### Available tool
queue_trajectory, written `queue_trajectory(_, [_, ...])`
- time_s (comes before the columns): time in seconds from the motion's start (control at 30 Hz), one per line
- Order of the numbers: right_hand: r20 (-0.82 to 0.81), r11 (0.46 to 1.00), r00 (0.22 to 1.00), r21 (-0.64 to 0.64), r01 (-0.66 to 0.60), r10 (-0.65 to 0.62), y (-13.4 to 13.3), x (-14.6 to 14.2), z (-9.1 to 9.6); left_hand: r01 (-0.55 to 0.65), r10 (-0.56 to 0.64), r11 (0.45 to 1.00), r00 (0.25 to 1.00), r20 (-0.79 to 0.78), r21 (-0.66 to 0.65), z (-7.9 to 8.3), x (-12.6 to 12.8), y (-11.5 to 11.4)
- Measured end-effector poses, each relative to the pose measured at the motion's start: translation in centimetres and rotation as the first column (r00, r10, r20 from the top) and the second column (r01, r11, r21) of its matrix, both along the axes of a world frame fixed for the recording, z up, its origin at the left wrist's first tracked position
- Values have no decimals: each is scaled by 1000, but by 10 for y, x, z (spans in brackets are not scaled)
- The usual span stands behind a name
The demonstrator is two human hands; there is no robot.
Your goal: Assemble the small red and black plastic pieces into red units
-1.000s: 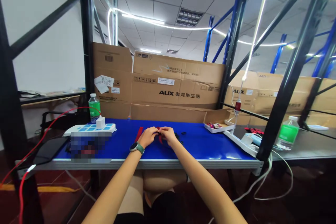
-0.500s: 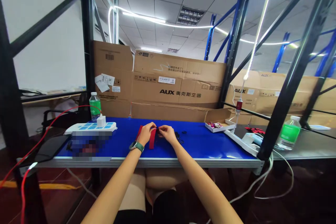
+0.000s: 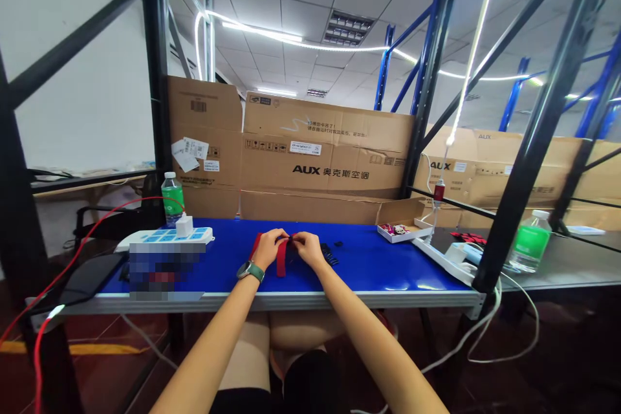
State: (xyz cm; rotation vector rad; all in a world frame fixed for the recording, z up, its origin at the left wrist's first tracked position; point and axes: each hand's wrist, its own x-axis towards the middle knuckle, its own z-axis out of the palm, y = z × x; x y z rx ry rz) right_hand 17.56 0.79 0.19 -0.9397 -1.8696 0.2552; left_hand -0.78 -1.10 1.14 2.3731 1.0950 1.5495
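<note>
My left hand [image 3: 268, 247] and my right hand [image 3: 306, 248] meet over the middle of the blue table [image 3: 378, 268]. Both pinch a red strap [image 3: 281, 260] that hangs down between them toward the tabletop. A second red strip [image 3: 255, 246] lies on the table just behind my left hand. My left wrist wears a watch [image 3: 250, 270] with a green band. A small black comb-like part [image 3: 329, 254] and a tiny black piece [image 3: 339, 244] lie just right of my right hand.
A white power strip [image 3: 165, 237] with a plugged charger and a green-labelled bottle [image 3: 173, 200] stand at the table's left. A small cardboard tray [image 3: 402, 230] with red parts, another power strip [image 3: 444, 260] and a second bottle [image 3: 528, 243] are at the right. Cardboard boxes [image 3: 330, 149] wall the back. Black rack posts [image 3: 524, 162] flank the table.
The red strap, earlier bunched between my fingers, now hangs down from both hands. My hands have stayed at the table's middle.
</note>
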Motion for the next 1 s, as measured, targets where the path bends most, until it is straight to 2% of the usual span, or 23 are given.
queue_trajectory(0.23, [-106,999,994,-38,13,-17,-10,-2,7,20,-16,997,999,44,-73,3,1,-5])
queue_trajectory(0.47, [-166,994,985,-106,27,-44,-19,-2,14,27,-26,997,1000,18,-68,1,3,-4])
queue_trajectory(0.57, [-219,990,976,-139,-23,-8,-17,0,14,40,-37,996,999,36,-75,-1,2,-1])
queue_trajectory(0.63, [-286,978,956,-172,-114,61,-15,0,13,36,-30,996,997,66,-85,-1,1,-1])
queue_trajectory(0.7, [-391,947,908,-206,-246,151,-14,-1,12,6,2,996,996,92,-86,0,0,-2])
queue_trajectory(0.77, [-501,894,840,-250,-372,209,-14,-4,11,-28,35,997,995,95,-76,2,0,-4])
queue_trajectory(0.9, [-630,757,759,-413,-507,165,-17,-8,8,-36,36,998,999,-6,-50,4,1,-8])
queue_trajectory(1.0, [-712,702,690,-427,-569,126,-17,-8,9,-68,69,997,998,6,-38,3,2,-6])
